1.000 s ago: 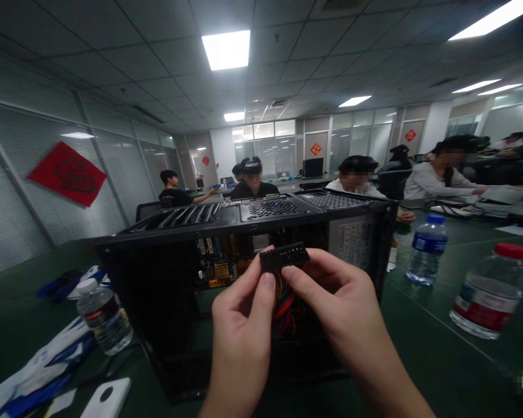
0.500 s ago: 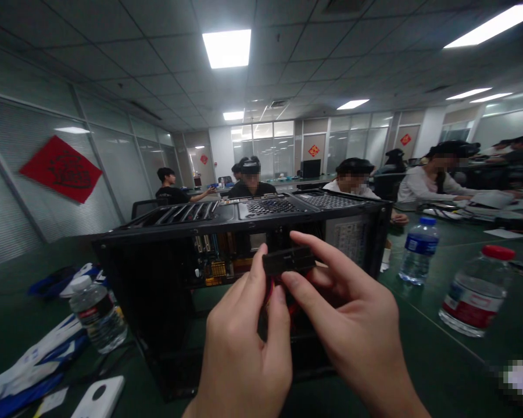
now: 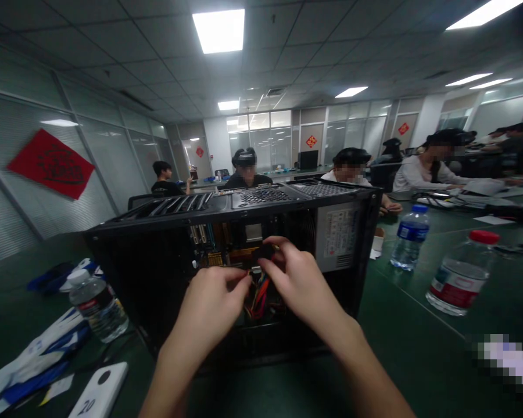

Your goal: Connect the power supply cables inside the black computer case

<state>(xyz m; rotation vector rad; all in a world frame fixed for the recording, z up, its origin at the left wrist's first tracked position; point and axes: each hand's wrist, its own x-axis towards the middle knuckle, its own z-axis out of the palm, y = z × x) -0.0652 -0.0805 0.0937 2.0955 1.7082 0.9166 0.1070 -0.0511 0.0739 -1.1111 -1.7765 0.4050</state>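
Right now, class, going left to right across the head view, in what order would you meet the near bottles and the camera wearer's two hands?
White-capped bottle, left hand, right hand, blue-capped bottle, red-capped bottle.

Both forearms bare, entering fr. bottom of view: L forearm slants up to the R, R forearm up to the L. L hand sits sl. lower, back uppermost, fingers curled, thumb & index tips close tog. — grip unconfirmed. R hand sl. higher, index arched over, thumb extended below, both set in a pinch — remaining R fingers partly hidden. Fingertips of both hands near each other, wrists well apart.
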